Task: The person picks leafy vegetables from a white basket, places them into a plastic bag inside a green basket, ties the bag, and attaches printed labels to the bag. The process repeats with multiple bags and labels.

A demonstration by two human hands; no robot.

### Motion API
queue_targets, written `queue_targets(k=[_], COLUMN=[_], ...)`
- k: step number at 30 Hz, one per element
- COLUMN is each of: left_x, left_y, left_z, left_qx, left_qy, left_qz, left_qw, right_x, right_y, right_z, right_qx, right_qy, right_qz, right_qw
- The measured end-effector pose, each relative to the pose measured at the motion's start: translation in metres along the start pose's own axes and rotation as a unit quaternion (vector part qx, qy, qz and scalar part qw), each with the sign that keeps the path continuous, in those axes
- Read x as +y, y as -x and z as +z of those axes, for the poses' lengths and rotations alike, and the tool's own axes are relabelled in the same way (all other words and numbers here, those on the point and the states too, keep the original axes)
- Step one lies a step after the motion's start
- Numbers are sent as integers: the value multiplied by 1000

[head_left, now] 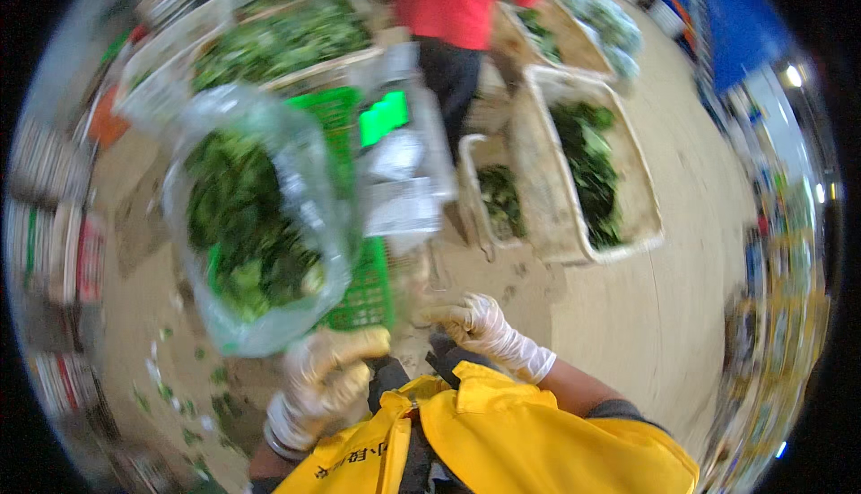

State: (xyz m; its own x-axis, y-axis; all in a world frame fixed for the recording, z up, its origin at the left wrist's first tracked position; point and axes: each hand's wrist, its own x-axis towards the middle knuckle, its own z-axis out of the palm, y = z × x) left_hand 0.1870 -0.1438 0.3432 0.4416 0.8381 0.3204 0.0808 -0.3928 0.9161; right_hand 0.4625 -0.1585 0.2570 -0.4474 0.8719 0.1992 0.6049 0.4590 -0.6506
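My left hand (329, 373), in a thin whitish glove, is held before the yellow vest at lower centre, its fingers curled apart and blurred by motion. Nothing shows in it. To its right, my right hand (471, 322), gloved too, has bent fingers pointing left; whether it holds anything cannot be told. Just beyond the left hand, a clear plastic bag (313, 191) stands open with dark leafy greens (235, 218) inside. Under and beside the bag is a green plastic crate (366, 292). A scale with a lit green display (383, 118) and white papers (403, 206) stands right of the bag.
A person in a red top (447, 3) stands beyond the scale. White plastic crates (538, 178) with greens lie to the right, with a smaller crate (471, 188) beside them. Another crate of greens (323, 66) is at upper left. Leaf scraps (222, 403) litter the floor at lower left.
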Motion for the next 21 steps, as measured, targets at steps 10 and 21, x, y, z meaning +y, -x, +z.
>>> queue_targets(k=[10, 21], left_x=[-57, -176], left_y=[-167, -475], left_z=[249, 647], left_qx=[-124, -348], left_qy=[362, 70], left_qz=[-229, -69], left_qw=[895, 932], right_x=[307, 702], right_y=[184, 420], right_z=[-206, -182], right_qx=[509, 597], right_qy=[-131, -209], right_qz=[353, 546], right_qw=[774, 549])
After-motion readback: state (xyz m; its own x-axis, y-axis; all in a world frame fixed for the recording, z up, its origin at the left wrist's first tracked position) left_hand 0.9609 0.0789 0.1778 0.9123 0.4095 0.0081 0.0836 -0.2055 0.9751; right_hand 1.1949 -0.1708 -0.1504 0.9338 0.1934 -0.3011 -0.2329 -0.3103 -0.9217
